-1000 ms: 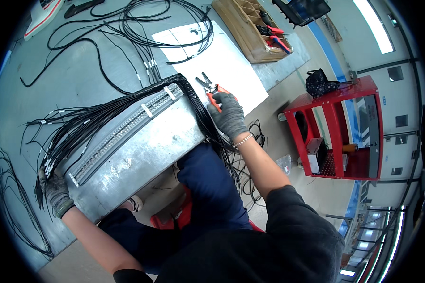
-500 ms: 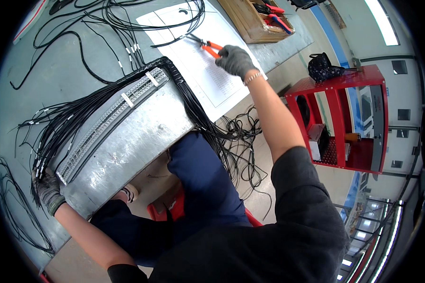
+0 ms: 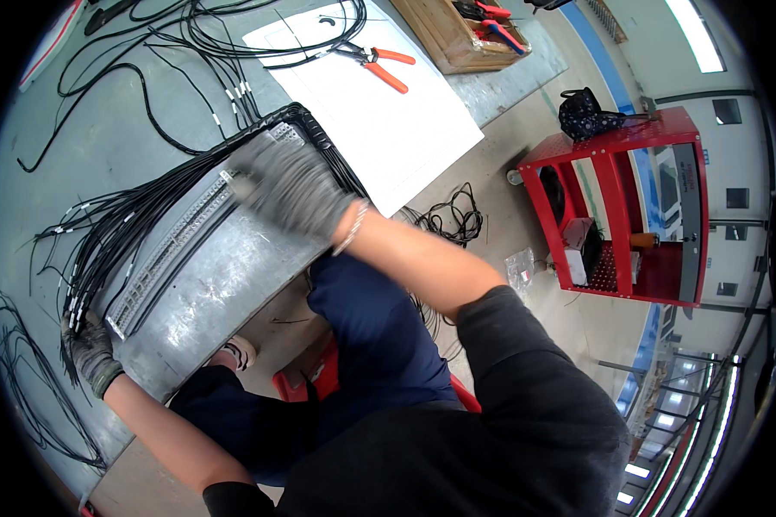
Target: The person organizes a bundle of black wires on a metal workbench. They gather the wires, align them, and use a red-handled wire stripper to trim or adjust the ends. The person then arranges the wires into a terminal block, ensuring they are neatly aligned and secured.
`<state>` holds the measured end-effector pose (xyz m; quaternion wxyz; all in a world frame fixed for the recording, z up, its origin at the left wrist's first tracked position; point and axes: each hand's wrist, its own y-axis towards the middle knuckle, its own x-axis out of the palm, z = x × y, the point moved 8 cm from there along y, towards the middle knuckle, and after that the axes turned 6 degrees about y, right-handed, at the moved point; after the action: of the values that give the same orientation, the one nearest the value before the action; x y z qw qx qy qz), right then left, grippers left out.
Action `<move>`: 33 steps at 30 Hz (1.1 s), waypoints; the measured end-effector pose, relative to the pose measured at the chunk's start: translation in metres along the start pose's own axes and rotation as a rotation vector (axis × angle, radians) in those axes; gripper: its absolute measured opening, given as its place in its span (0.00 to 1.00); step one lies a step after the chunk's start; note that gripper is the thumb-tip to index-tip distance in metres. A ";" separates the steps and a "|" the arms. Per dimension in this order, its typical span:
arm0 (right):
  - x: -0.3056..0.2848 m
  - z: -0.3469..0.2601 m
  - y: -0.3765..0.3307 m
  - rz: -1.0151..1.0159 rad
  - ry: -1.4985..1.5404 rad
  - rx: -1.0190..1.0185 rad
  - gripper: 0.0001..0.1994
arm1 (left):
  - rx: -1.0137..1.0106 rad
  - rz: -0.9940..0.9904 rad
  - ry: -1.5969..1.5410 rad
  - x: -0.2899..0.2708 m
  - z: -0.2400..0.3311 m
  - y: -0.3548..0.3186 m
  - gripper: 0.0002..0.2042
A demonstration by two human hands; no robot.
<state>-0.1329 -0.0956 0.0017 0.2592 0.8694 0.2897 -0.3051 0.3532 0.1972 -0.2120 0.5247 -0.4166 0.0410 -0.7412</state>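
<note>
My left hand [image 3: 92, 351], in a grey glove, is closed round the ends of several black wires [image 3: 78, 284] with white marker sleeves at the near left. My right hand [image 3: 293, 191], gloved too, is smeared by motion over the far right part of the terminal strip [image 3: 174, 250]; its fingers cannot be made out. That strip of grey terminals runs along a bare metal plate [image 3: 224, 263], with the black wire bundle [image 3: 190, 168] along its far side. Wire strippers with orange handles [image 3: 386, 72] lie by themselves on a white paper sheet [image 3: 405, 129].
A wooden box [image 3: 461, 43] holding hand tools stands at the far edge of the table. Loose black cables [image 3: 220, 17] lie at the back left, and a tangle of cable [image 3: 457, 220] hangs to the right. Beyond stands a red trolley [image 3: 616, 207] with a dark bag [image 3: 588, 116] on top.
My right hand has let go of the wire strippers, now lying on the paper, and has swung left and nearer over the terminal strip. My left hand stays at the wire ends.
</note>
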 end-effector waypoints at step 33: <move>0.226 -0.208 0.080 -0.359 -0.159 -0.554 0.08 | -0.044 -0.021 -0.050 0.035 -0.027 -0.040 0.11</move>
<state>0.1449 0.0569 0.0113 0.4494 0.6746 0.4889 -0.3224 0.3022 0.1763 -0.1895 0.5085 -0.4470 0.0396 -0.7349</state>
